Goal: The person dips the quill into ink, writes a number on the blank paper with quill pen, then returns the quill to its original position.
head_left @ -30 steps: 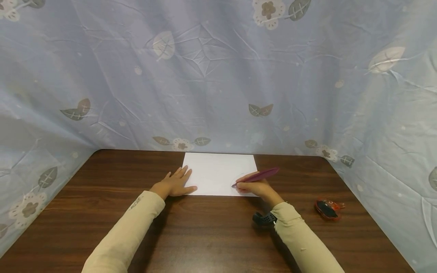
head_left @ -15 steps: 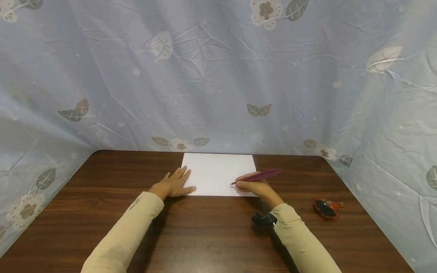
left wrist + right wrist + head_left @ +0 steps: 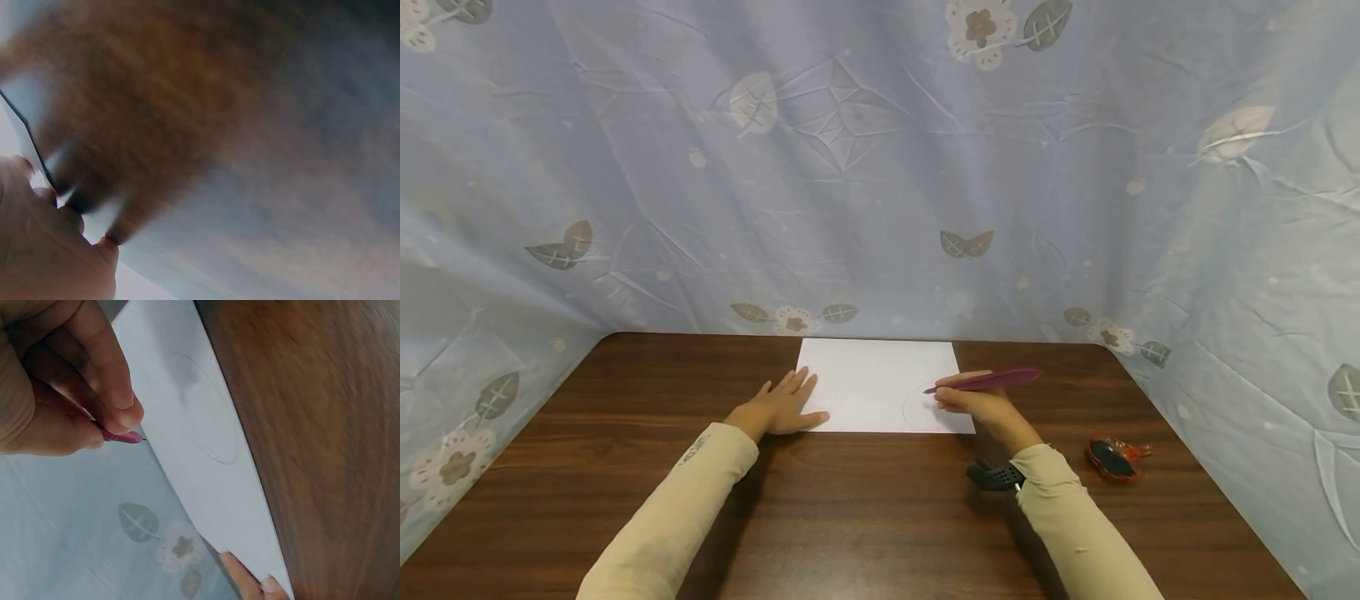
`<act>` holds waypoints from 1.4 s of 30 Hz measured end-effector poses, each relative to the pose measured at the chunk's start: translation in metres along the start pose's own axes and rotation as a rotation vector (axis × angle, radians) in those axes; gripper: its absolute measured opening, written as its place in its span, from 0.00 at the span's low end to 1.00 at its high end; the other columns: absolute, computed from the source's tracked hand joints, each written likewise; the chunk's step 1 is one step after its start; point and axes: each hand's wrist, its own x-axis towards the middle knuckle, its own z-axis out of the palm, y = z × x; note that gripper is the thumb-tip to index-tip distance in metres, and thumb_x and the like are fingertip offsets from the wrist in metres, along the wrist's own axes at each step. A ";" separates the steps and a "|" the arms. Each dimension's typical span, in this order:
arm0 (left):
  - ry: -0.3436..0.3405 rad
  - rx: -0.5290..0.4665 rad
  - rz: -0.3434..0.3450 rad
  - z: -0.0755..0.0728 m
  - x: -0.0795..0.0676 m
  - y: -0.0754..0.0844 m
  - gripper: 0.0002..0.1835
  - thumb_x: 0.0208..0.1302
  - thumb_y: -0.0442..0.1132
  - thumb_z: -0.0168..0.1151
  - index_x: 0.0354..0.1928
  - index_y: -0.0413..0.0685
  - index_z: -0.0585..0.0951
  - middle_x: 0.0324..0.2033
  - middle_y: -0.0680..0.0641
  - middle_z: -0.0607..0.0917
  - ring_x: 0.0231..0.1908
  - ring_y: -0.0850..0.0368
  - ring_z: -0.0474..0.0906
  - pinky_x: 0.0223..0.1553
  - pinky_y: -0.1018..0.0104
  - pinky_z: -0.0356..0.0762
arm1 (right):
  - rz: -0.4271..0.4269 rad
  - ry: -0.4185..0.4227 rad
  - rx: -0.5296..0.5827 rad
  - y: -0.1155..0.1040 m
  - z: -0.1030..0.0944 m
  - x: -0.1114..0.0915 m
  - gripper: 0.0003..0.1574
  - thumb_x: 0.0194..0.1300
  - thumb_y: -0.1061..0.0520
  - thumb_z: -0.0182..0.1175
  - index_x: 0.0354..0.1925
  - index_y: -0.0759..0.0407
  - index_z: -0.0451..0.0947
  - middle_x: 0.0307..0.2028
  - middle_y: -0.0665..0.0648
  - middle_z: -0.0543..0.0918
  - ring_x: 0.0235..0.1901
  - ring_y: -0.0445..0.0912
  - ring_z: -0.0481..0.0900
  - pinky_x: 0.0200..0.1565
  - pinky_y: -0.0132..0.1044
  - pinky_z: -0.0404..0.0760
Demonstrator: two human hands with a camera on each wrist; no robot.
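Note:
A white sheet of paper [image 3: 865, 375] lies at the far edge of the brown table. My left hand [image 3: 778, 407] rests on the paper's left edge, fingers spread; the left wrist view shows its fingers [image 3: 75, 219] by the paper's dark edge line. Over the sheet's right part, my right hand [image 3: 981, 406] pinches a slim purple pen [image 3: 1000, 380], whose wide flat end points right. A thin curved line [image 3: 215, 457] is drawn on the paper, below and left of the pen tip. Whether the tip touches the paper, I cannot tell.
On the right side of the table [image 3: 850, 517] lies a small orange-red object [image 3: 1116, 458] with a dark middle, its kind unclear. A black strap [image 3: 992, 477] hangs at my right wrist. Light blue patterned cloth [image 3: 850, 208] stands behind and at both sides.
My right hand has moved right and slightly away with the pen, and more of the curved line shows on the paper. The left hand stays in place.

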 end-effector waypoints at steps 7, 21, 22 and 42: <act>0.013 -0.002 0.007 -0.001 -0.002 0.001 0.49 0.66 0.69 0.42 0.76 0.43 0.43 0.75 0.38 0.39 0.73 0.38 0.33 0.68 0.34 0.31 | -0.012 0.010 -0.051 -0.009 -0.026 -0.006 0.23 0.63 0.68 0.60 0.53 0.83 0.71 0.41 0.64 0.85 0.37 0.44 0.86 0.48 0.49 0.80; -0.002 0.008 0.002 -0.001 -0.004 0.003 0.47 0.69 0.67 0.41 0.76 0.42 0.43 0.75 0.38 0.39 0.73 0.39 0.33 0.69 0.37 0.31 | -0.084 0.047 -0.095 -0.004 -0.080 -0.023 0.17 0.67 0.63 0.58 0.52 0.71 0.76 0.44 0.57 0.86 0.38 0.40 0.86 0.46 0.41 0.82; -0.002 0.007 0.004 -0.002 -0.004 0.003 0.47 0.69 0.67 0.41 0.75 0.42 0.43 0.75 0.38 0.38 0.73 0.38 0.33 0.69 0.36 0.31 | -0.090 0.052 -0.094 -0.004 -0.085 -0.025 0.16 0.67 0.64 0.58 0.52 0.71 0.76 0.42 0.55 0.86 0.38 0.40 0.86 0.45 0.40 0.82; -0.002 0.012 0.004 -0.004 -0.006 0.004 0.46 0.69 0.66 0.41 0.76 0.43 0.43 0.75 0.38 0.38 0.74 0.39 0.33 0.69 0.36 0.32 | -0.119 0.136 -0.379 -0.008 -0.147 -0.074 0.22 0.69 0.59 0.57 0.55 0.73 0.74 0.36 0.38 0.84 0.38 0.36 0.84 0.40 0.32 0.83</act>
